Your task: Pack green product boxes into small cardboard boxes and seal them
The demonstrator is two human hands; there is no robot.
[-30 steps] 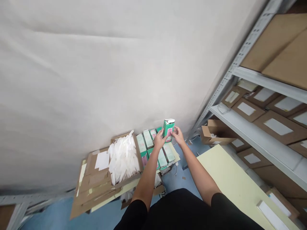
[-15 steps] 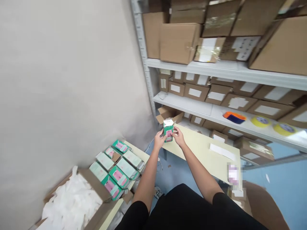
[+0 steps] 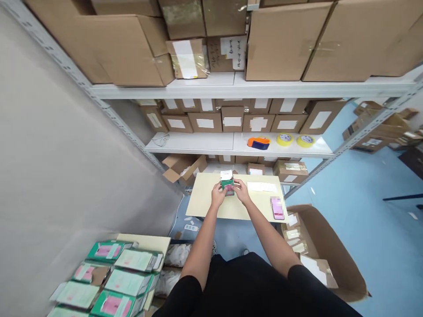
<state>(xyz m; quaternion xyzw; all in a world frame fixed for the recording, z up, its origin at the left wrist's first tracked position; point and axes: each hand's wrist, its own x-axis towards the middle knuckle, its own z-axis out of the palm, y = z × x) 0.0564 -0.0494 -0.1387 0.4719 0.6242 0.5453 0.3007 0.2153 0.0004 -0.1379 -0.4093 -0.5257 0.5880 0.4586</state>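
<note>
- left hand [image 3: 217, 196] and right hand [image 3: 242, 192] both got a grip on a green box [image 3: 227, 182], roughly mid-frame
- more green cartons [image 3: 127, 282] chilling bottom left

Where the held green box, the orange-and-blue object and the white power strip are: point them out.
Green box [image 3: 227, 182], head view: upper part of its green front.
Orange-and-blue object [image 3: 259, 144], head view: its middle.
White power strip [image 3: 191, 227], head view: middle of its upper face.
</note>
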